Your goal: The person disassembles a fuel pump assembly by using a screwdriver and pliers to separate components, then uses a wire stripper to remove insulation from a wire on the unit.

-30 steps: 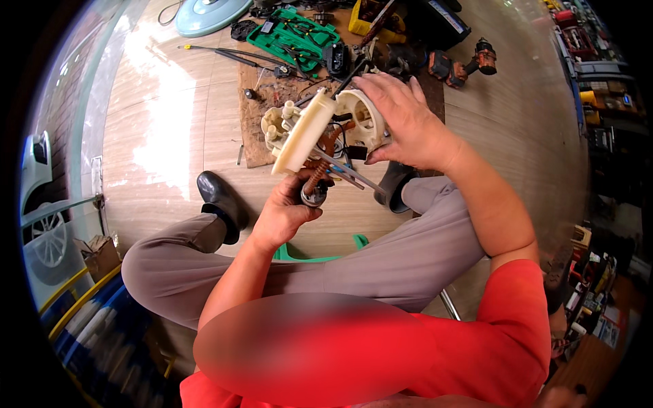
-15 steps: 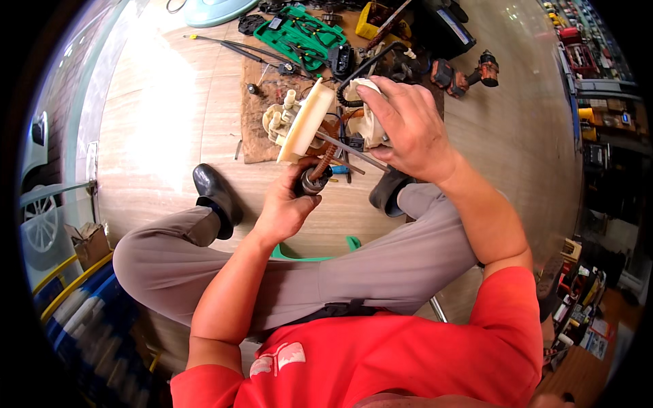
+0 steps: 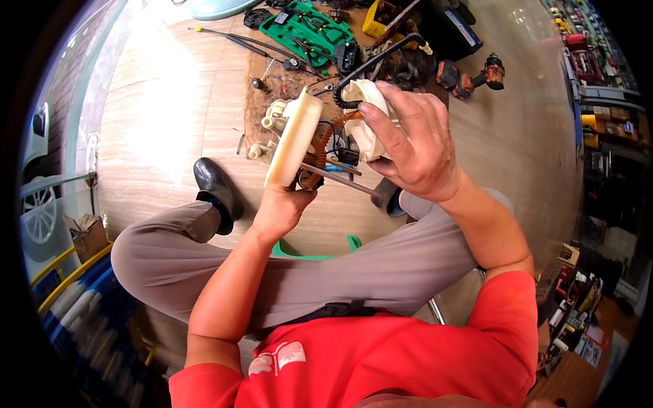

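**Cream plastic disc (image 3: 296,139) and white plastic cup (image 3: 366,92) held up near the middle of the frame**

The disc is tilted, its top leaning right, just above and left of the frame's centre. Pale pipe stubs (image 3: 271,124) stick out from its left face. The cup sits to its right, with a gap between the two, and a brown ribbed hose (image 3: 322,144) lies in that gap. A thin metal rod (image 3: 347,182) slants down to the right from beside the disc.

The left hand (image 3: 282,209) is closed around a dark cylinder (image 3: 309,181) at the disc's lower end; most of its fingers are hidden. The right hand (image 3: 420,139) has its fingers clamped on the right side of the cup, thumb lowest. A black hose (image 3: 381,56) curves from the cup toward the upper right.

Behind these parts, a stained wooden board (image 3: 257,109) lies on the floor. At the top of the frame are an open green tool case (image 3: 309,30) and a yellow bin (image 3: 375,27); in the upper right, a black box (image 3: 449,32) and an orange-and-black drill (image 3: 491,71). One dark shoe (image 3: 216,185) stands left of centre. Shelves of small goods (image 3: 590,68) line the right edge.
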Motion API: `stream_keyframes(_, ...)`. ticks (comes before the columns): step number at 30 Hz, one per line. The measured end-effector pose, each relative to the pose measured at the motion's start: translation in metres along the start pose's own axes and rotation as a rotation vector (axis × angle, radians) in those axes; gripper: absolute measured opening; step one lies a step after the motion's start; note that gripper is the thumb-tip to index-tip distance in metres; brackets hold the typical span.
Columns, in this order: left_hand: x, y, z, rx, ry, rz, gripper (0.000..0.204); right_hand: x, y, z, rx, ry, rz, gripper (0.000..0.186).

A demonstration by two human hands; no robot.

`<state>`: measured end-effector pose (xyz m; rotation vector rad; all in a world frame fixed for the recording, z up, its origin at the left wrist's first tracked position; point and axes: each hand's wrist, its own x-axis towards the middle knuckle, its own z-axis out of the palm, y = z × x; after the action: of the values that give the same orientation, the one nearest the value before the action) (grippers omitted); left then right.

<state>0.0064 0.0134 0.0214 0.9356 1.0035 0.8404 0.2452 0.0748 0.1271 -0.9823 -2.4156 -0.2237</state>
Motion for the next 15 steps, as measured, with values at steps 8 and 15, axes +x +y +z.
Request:
stream_keyframes(8,0.001,-0.010,-0.004,0.005,-0.017,-0.071,0.038,-0.003,-0.001,-0.003,0.003,-0.015,0.019,0.077)
stream_keyframes(15,0.001,-0.020,-0.008,0.151,-0.017,-0.042,0.040,-0.005,-0.002,-0.005,0.006,0.013,0.005,0.072)
